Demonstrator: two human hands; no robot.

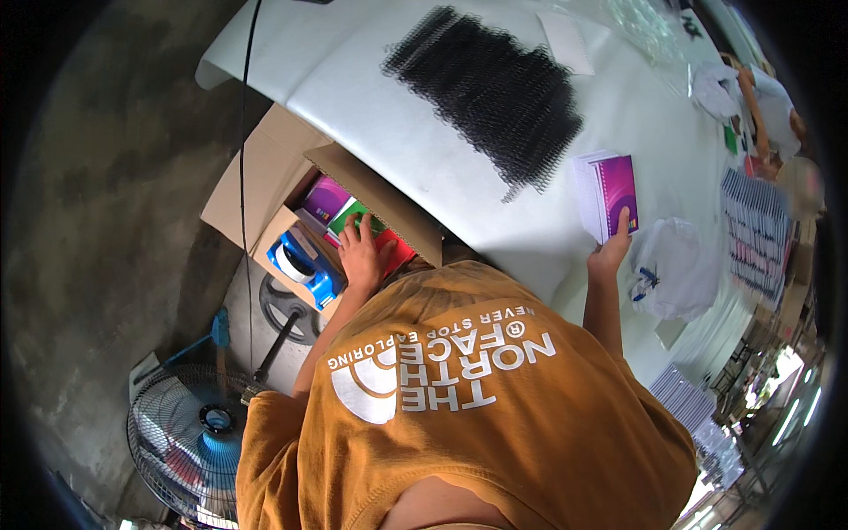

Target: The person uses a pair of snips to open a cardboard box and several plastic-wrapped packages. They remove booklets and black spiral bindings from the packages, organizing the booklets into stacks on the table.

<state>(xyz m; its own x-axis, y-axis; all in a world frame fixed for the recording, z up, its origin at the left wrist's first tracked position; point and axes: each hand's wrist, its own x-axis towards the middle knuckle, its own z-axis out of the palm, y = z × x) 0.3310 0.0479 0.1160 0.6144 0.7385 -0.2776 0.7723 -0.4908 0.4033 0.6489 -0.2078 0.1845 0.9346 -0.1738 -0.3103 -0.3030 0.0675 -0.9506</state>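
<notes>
My right hand (608, 254) grips a small purple spiral notebook (617, 196) at its lower end, with the thumb on the cover. White pages show along its left side; whether they belong to more than one notebook I cannot tell. On my left, an open cardboard box (375, 196) holds several small notebooks in purple, green and red. Reaching into it, my left hand (360, 252) has its fingers apart, lying on the green notebook (351, 215) and next to the red notebook (397, 252).
A heap of black spiral binding coils (486, 97) lies on the white-covered table (353, 62). A blue tape dispenser (307, 269) sits by the box. Stacked notebooks (755, 234) and a plastic bag (676, 269) are at right. A fan (194, 442) stands lower left. Another person's arm (755, 110) shows far right.
</notes>
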